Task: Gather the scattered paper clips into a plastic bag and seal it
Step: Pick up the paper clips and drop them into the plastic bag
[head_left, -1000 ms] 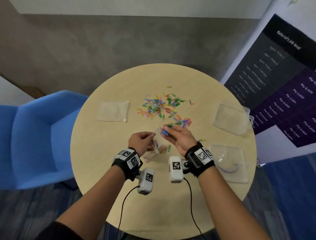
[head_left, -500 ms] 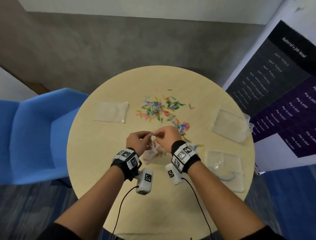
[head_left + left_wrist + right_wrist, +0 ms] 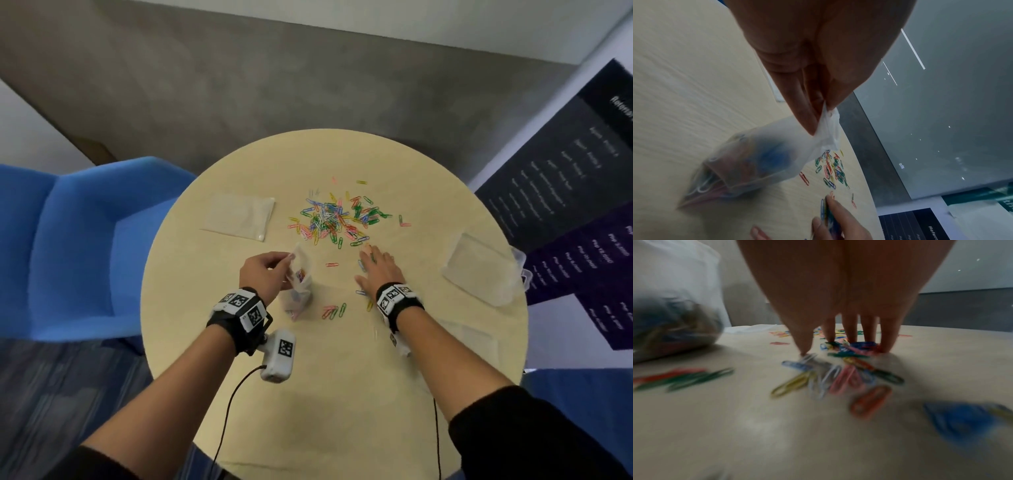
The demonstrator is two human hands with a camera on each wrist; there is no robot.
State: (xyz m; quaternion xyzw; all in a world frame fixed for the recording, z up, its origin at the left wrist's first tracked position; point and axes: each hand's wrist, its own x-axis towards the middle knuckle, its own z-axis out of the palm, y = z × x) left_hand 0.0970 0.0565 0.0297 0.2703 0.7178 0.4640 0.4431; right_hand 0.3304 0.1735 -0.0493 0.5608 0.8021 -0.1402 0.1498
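A clear plastic bag (image 3: 300, 286) with several coloured clips inside stands on the round table (image 3: 342, 394). My left hand (image 3: 289, 259) pinches its top edge and holds the mouth up; the left wrist view shows that pinch (image 3: 824, 112) above the bag (image 3: 756, 162). To the bag's right, my right hand (image 3: 371, 261) lies with straight fingers pressed on a small cluster of clips; in the right wrist view its fingertips (image 3: 851, 339) touch those clips (image 3: 838, 374). Beyond both hands lies the main clip pile (image 3: 337, 219). A few clips (image 3: 334, 311) lie between my wrists.
A flat empty bag (image 3: 239, 216) lies at the back left of the table. Two more clear bags (image 3: 479, 270) (image 3: 469, 339) lie by the right edge. A blue chair (image 3: 78, 246) stands left of the table and a dark poster (image 3: 565, 192) to the right.
My right hand has left the bag's mouth and moved right and forward, down flat onto loose clips. The left hand keeps its pinch on the bag.
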